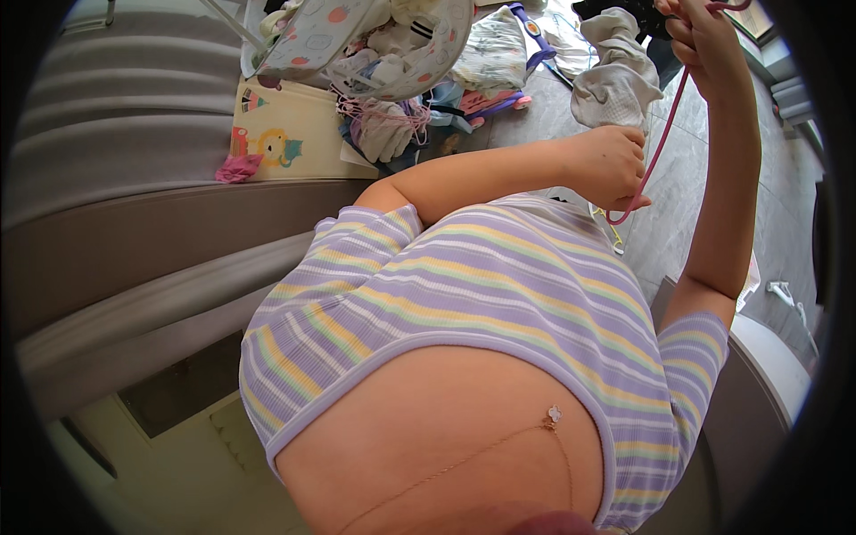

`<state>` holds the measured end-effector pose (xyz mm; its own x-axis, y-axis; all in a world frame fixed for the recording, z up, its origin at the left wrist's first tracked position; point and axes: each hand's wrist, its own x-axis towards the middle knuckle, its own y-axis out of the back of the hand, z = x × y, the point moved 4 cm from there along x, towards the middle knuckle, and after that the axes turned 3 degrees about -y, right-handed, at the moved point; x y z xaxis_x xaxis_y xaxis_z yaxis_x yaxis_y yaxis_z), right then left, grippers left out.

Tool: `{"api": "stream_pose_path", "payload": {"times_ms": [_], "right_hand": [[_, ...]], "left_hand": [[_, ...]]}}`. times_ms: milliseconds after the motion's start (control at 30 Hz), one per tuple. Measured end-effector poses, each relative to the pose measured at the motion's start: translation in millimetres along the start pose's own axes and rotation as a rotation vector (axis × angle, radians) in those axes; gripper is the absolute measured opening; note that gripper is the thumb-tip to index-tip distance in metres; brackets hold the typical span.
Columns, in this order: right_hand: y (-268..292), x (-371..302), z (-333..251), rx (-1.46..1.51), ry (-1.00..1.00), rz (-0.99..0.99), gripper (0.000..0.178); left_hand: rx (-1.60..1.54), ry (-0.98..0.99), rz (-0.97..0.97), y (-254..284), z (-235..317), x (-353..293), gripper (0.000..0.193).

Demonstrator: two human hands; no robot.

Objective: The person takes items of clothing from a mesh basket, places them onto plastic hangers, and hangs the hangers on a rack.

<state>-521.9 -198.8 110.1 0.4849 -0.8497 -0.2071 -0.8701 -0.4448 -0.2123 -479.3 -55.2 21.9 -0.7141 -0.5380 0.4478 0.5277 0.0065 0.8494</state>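
A thin pink clothes hanger [668, 134] slants between my two hands, its lower end bent round in a curve. My right hand [703, 45], raised at the upper right, is closed around its upper part near the hook. Lower down, my left hand [608, 168] has its fingers curled, with the hanger passing by the thumb and fingertips. Just beyond the left hand is a crumpled grey-white cloth [613, 76]. Whether that hand touches the cloth I cannot tell. A small yellow hanger piece [616, 237] shows below the pink curve.
A patterned fabric basket [450, 67] full of clothes stands at the far side. Beside it are a cream board with a cartoon lion [303, 147], a pink cloth [238, 168] and folded patterned fabric [496, 52]. A grey sofa [134, 98] fills the left; grey floor tiles [771, 178] lie right.
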Motion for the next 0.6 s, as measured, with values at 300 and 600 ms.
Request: {"api": "stream_pose_path", "payload": {"times_ms": [300, 600], "right_hand": [[19, 48, 44, 0.249, 0.001, -0.224, 0.018], [-19, 18, 39, -0.043, -0.01, 0.055, 0.024]], "left_hand": [[-0.008, -0.113, 0.126, -3, 1, -15, 0.031], [0.221, 0.298, 0.353, 64, -48, -149, 0.02]]}}
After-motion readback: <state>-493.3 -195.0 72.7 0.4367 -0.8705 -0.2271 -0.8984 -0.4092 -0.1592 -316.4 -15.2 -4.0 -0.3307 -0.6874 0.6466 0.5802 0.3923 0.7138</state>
